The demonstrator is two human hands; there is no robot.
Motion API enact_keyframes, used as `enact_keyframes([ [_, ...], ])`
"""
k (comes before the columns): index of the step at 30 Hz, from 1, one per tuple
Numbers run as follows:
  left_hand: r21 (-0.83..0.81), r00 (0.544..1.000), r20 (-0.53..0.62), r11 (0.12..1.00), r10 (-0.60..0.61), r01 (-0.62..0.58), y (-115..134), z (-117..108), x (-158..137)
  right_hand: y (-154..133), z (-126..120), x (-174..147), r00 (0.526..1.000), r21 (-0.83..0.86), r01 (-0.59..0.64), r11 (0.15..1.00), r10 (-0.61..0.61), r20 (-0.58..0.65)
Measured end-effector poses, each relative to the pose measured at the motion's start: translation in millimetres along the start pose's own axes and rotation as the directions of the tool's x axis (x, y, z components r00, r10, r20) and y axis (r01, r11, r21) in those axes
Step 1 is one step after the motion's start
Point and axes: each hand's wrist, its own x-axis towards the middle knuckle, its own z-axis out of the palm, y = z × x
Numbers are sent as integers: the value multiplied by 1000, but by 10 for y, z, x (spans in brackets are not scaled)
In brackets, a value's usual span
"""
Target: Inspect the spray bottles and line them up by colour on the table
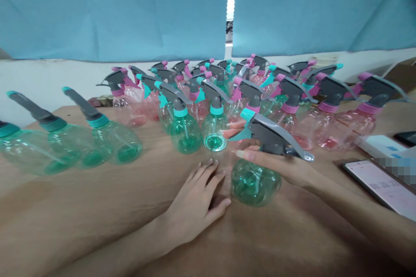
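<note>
My right hand [260, 158] is wrapped round the neck of a green spray bottle [255, 184], just under its grey and teal trigger head [271, 134]. The bottle is upright, its round clear-green body below my fingers; whether its base touches the table I cannot tell. My left hand [199, 194] lies flat on the wooden table [156, 207], fingers stretched forward and apart, holding nothing. Two green spray bottles stand just beyond my hands, one on the left [186, 132] and one nearer the right hand [215, 127].
Rows of green and pink spray bottles [331, 117] fill the back of the table. Several green bottles [117, 140] stand at the left. A phone [377, 184] showing a timer lies at the right, near a white box [381, 145]. Blue curtains [130, 13] hang behind.
</note>
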Motion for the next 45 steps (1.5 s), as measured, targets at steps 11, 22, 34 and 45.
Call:
enact_keyframes([
  [11, 24, 1000, 1, 1000, 6, -7, -14, 19, -3, 18, -20, -6, 1000, -5, 16, 1000, -16, 15],
  [22, 35, 1000, 14, 999, 21, -21, -5, 16, -1, -4, 103, -102, 999, -24, -37, 999, 37, 8],
  [34, 84, 999, -2, 996, 40, -39, -6, 30, 3, -112, 97, -200, 995, -214, -61, 975, 41, -95],
  [45, 105, 999, -6, 994, 43, -42, -8, 34, -1, -69, 62, -231, 989, -321, -85, 943, 41, -142],
])
